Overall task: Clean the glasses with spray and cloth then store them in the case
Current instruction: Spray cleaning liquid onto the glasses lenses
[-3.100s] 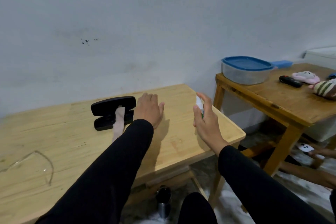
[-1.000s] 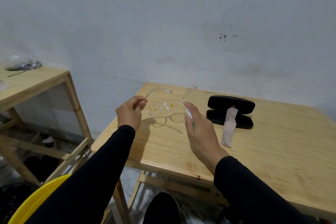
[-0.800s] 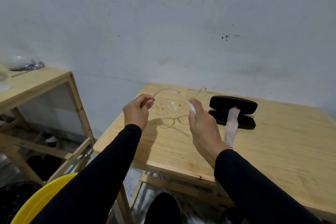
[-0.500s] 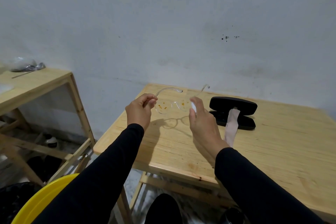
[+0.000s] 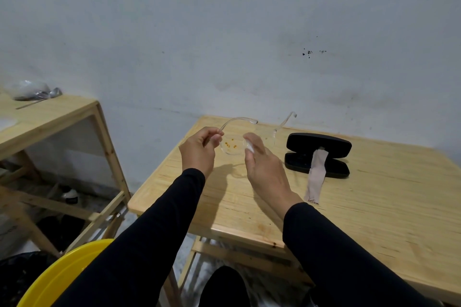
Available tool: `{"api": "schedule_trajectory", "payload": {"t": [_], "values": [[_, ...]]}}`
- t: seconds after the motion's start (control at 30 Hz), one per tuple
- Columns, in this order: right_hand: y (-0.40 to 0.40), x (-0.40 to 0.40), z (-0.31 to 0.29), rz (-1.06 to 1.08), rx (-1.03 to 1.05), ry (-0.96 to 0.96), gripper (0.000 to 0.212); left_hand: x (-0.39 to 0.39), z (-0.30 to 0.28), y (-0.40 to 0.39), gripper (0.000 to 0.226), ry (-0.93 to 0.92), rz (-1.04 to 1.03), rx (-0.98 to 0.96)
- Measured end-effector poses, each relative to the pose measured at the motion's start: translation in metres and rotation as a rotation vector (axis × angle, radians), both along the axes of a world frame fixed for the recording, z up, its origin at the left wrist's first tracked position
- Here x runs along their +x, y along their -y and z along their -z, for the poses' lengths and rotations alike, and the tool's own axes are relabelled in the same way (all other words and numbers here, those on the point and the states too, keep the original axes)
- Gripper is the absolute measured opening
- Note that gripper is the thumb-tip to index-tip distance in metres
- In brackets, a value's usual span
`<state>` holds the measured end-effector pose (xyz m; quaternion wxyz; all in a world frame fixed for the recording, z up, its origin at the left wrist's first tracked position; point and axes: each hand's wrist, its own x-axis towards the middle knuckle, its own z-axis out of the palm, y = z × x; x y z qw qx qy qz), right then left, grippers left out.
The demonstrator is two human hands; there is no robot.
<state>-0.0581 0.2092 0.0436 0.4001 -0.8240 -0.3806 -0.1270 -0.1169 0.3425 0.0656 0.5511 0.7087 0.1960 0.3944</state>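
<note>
Glasses point(image 5: 230, 147) pinched between left fingers point(image 5: 216, 135)

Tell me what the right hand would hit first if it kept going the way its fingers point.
Probably the glasses: the right hand with the small spray bottle points at the speckled lens, though depth is unclear.

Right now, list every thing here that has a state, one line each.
glasses: held above the table, temples unfolded, orange specks on the lens
spray bottle: gripped, nozzle close to the lens
left hand: pinching the frame by one temple hinge
right hand: closed around the spray bottle
case: open, lying on the table
cloth: draped out of the case onto the table
</note>
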Motion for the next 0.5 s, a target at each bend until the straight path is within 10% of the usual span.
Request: {"api": "schedule_trajectory", "payload": {"t": [0.1, 0.27, 0.5], "values": [[0.010, 0.003, 0.004, 0.031, 0.282, -0.127, 0.032, 0.000, -0.001, -0.006, 0.017, 0.021, -0.028, -0.017], [0.029, 0.016, 0.006, -0.116, 0.782, -1.021, 0.028, 0.001, -0.003, -0.015, 0.014, 0.068, -0.064, -0.066], [0.029, 0.019, -0.012, -0.278, 0.826, -1.166, 0.016, 0.006, -0.007, -0.006, 0.021, 0.113, -0.018, -0.076]]}}
